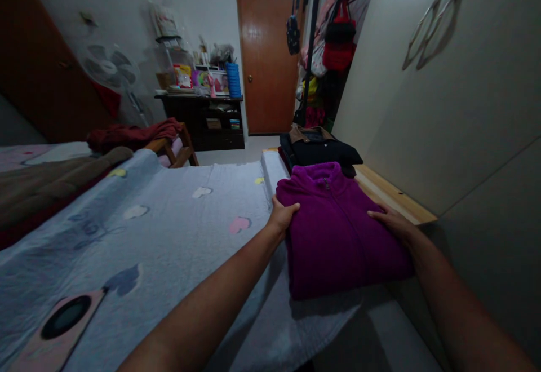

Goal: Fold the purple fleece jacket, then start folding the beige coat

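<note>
A folded purple fleece jacket (338, 231) with a zip lies on the right side of the bed (169, 237). My left hand (282, 216) grips its left edge, thumb on top and fingers curled under the fabric. My right hand (391, 218) lies on the jacket's right edge, fingers wrapped at the side. Both hands hold the jacket between them. Just behind it sits a folded dark jacket (316, 147) with a brown collar.
A pale wardrobe (443, 107) stands close on the right, with a wooden bed frame edge (389, 191) beside it. A brown blanket (51, 180) and red cloth (131, 134) lie at left. A cluttered dark desk (203, 118), fan, door and hanging bags are at the back.
</note>
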`<state>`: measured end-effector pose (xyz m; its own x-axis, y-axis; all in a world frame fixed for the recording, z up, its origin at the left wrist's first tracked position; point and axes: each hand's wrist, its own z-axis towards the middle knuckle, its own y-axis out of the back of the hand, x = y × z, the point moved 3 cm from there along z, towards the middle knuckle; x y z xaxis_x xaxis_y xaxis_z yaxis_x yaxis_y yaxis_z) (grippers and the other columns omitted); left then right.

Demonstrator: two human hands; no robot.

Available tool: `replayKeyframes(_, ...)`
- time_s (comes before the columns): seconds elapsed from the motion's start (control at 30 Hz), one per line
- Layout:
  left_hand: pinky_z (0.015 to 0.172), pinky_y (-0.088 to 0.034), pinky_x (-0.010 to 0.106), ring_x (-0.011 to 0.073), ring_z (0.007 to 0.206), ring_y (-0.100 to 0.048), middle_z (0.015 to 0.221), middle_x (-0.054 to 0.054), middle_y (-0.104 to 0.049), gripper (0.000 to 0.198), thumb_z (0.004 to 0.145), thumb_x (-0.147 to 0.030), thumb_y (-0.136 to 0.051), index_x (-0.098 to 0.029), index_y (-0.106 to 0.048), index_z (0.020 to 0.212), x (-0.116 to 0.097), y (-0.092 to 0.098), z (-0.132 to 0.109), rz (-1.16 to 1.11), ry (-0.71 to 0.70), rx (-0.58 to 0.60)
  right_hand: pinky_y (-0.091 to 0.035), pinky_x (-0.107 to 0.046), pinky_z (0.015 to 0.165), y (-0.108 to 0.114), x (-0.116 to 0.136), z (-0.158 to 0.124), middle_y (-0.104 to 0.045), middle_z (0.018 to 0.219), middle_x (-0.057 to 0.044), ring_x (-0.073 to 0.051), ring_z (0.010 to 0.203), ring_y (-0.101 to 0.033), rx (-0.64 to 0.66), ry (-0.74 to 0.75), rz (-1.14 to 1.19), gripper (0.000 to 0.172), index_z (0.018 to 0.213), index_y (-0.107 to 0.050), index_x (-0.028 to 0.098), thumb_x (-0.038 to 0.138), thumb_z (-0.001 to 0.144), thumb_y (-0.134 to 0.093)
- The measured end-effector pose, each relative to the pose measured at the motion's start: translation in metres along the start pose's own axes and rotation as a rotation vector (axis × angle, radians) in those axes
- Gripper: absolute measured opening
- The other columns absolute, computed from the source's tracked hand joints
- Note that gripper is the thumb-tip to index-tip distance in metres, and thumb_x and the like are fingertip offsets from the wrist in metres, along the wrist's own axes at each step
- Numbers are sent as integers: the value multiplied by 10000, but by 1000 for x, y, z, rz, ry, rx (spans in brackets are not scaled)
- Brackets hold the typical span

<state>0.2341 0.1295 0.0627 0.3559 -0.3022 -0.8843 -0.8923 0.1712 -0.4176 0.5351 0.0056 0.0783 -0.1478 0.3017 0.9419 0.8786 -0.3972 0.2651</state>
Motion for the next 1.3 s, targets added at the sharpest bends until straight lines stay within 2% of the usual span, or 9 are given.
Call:
replayKeyframes(0.1,1019,-436,412,289,1213,-543,1366,189,-495,880,628,-128,-746,-191,-255,1355,-3,5,1,258,-47,-91,-558,-397,790,-1,-6,4,-709,1093,-115,-272,912,-691,-27,-22,-110,477,1148,-603,200,362,707,-683)
replayKeyframes(0.23,1173,-190,452,335,1443,-212,1529,196,-260,870,673,-143,-682,-178,-255,1429,-27,-6,-5,851,-422,-210,-479,-446,947,-8,21,10,-627,1223,-171,-324,1107,-604,-250,135,-514,609,1282,-548,174,368,715,-659)
replayKeyframes(0.33,1193,-63,489,315,1462,-154,1555,144,-264,639,801,-196,-575,-204,-374,1408,-40,-35,-10,1170,-685,-8,-361,-453,1079,-36,59,18,-526,1362,-175,-330,1281,-463,-263,437,-795,576,1325,-524,151,361,790,-566)
replayKeyframes(0.43,1179,-3,543,335,1466,-133,1545,125,-329,492,865,-285,-538,-219,-484,1349,-41,-61,-7,1341,-771,200,-254,-468,1145,-74,84,31,-405,1493,-140,-305,1384,-340,-197,585,-945,569,1391,-461,165,350,854,-493)
replayKeyframes(0.57,1176,2,547,343,1479,-71,1550,97,-344,507,854,-391,-576,-240,-524,1335,-31,-71,11,1450,-705,261,-149,-570,1153,-107,87,53,-184,1606,-100,-317,1464,-139,-192,557,-1078,647,1501,-295,177,391,907,-433)
replayKeyframes(0.67,1170,8,553,366,1480,-35,1538,95,-369,523,817,-456,-613,-254,-563,1297,-19,-63,23,1427,-603,287,-136,-613,1134,-112,69,67,-212,1601,-73,-319,1465,-138,-115,442,-1093,595,1492,-324,242,438,933,-386)
replayKeyframes(0.83,1160,-34,550,438,1442,-156,1446,163,-477,580,788,-511,-627,-204,-596,1278,-11,-55,34,1382,-542,296,-157,-615,1123,-108,45,78,-409,1511,-62,-329,1434,-236,44,302,-989,492,1365,-514,297,501,938,-377)
replayKeyframes(1.13,1141,-21,584,436,1408,-219,1416,174,-493,625,811,-603,-551,-207,-582,1294,-11,-59,45,1452,-497,249,-205,-546,1138,-105,47,83,-369,1533,-91,-312,1420,-275,14,357,-977,534,1397,-477,227,483,940,-372)
replayKeyframes(1.3,1144,-16,594,401,1438,-188,1460,139,-457,476,855,-480,-556,-245,-580,1269,-22,-54,39,1404,-478,316,-262,-440,1145,-71,47,69,-351,1537,-122,-295,1413,-304,-107,424,-824,608,1424,-441,180,477,895,-467)
